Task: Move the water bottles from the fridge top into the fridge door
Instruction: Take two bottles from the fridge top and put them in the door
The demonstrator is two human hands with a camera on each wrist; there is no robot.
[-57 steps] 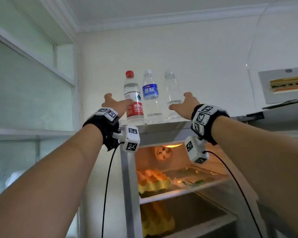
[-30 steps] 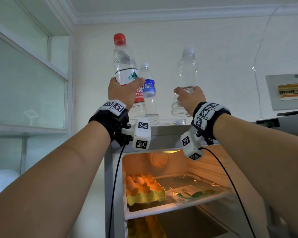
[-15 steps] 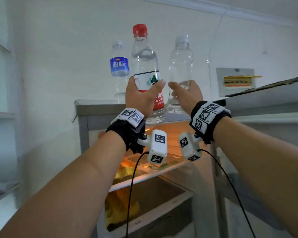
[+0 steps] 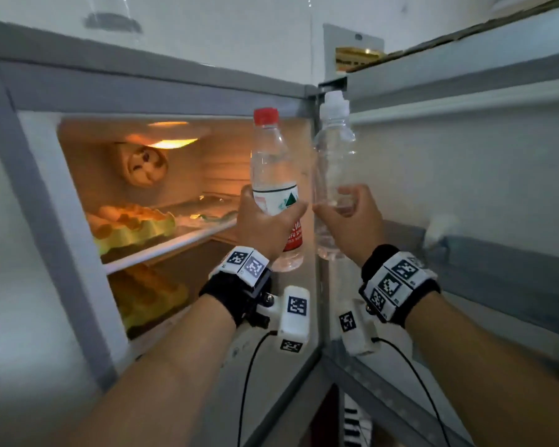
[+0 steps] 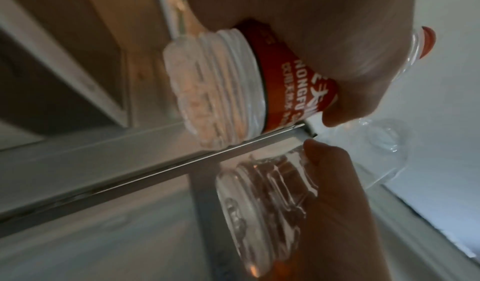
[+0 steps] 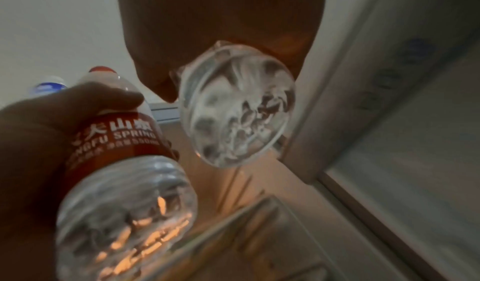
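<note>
My left hand grips a clear bottle with a red cap and red label, upright in front of the open fridge compartment. My right hand holds an unlabelled clear bottle with a white cap beside it, near the hinge edge of the fridge door. The two bottles stand close together, slightly apart. From the left wrist the red-label bottle and the plain bottle show from below. The right wrist view shows the plain bottle's base, the red-label bottle and, far back, a blue-label bottle.
The open fridge is lit inside. Its upper shelf carries a yellow egg tray, and more yellow trays lie below. A grey door shelf rail runs along the open door on the right. A wall box hangs behind.
Both hands have lifted their bottles off the fridge top and brought them down in front of the open compartment, toward the door. My head has tilted down, so the fridge top is out of the head view.
</note>
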